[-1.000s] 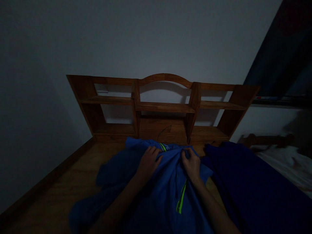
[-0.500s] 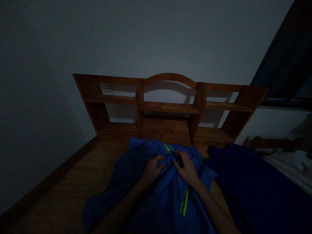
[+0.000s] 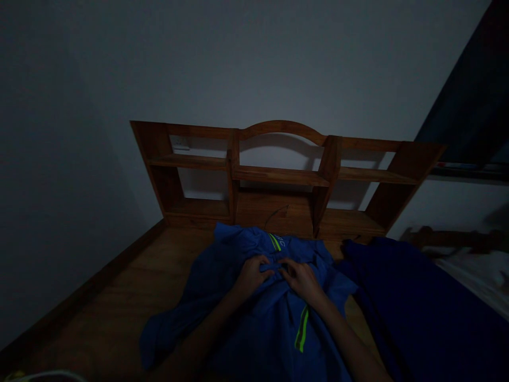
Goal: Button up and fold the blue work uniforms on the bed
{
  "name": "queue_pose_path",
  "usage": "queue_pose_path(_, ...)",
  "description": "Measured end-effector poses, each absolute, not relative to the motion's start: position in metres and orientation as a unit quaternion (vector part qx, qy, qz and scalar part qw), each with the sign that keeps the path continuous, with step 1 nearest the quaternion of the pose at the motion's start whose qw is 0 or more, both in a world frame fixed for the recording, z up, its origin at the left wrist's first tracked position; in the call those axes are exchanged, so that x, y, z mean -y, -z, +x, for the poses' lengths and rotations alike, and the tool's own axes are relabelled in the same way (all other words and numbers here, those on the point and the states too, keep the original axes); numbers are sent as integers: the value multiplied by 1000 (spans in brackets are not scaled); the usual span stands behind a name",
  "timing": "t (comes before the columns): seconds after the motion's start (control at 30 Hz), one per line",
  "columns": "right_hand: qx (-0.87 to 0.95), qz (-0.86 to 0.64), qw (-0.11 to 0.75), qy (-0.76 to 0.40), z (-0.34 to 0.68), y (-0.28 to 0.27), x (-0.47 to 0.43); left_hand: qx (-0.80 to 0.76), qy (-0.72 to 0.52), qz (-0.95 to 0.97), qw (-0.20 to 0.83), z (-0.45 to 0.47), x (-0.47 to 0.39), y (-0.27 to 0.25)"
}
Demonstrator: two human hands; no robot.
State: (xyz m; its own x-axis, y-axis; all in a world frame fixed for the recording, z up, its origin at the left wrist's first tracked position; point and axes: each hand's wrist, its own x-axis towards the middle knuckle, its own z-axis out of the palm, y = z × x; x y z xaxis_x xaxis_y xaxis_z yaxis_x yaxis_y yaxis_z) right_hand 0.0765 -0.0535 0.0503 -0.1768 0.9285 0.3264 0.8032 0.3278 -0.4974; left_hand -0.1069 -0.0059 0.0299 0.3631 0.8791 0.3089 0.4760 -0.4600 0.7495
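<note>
A blue garment (image 3: pixel 222 276) with yellow-green reflective stripes and pale lettering lies spread and rumpled on the wooden surface. Near its upper middle, my left hand (image 3: pixel 253 273) pinches a fold of the cloth between thumb and fingers. Just to the right, my right hand (image 3: pixel 301 277) grips the same gathered stretch of fabric, its fingertips close to those of the left. Dim light hides the finer detail between the fingers.
Behind the garment stands a wooden shelf unit (image 3: pixel 282 175) against the wall. Dark blue folded cloth (image 3: pixel 421 307) lies to the right, with whitish bedding (image 3: pixel 477 270) beyond it. A pale cord (image 3: pixel 55 373) shows at the bottom left.
My right hand has drawn its fingers in and come slightly lower on the cloth. The view has shifted a little, and a pale cord now shows at bottom left.
</note>
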Motion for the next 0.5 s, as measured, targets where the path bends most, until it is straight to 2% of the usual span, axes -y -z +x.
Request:
queue_pose_path(0.17, 749, -582, 306, -82, 75, -49, 53, -428, -356, 781, 282, -108, 6, -30)
queue_pose_path(0.5, 740, -585, 324, -75, 75, -46, 53, -402, -364, 763, 352, -107, 7, -36)
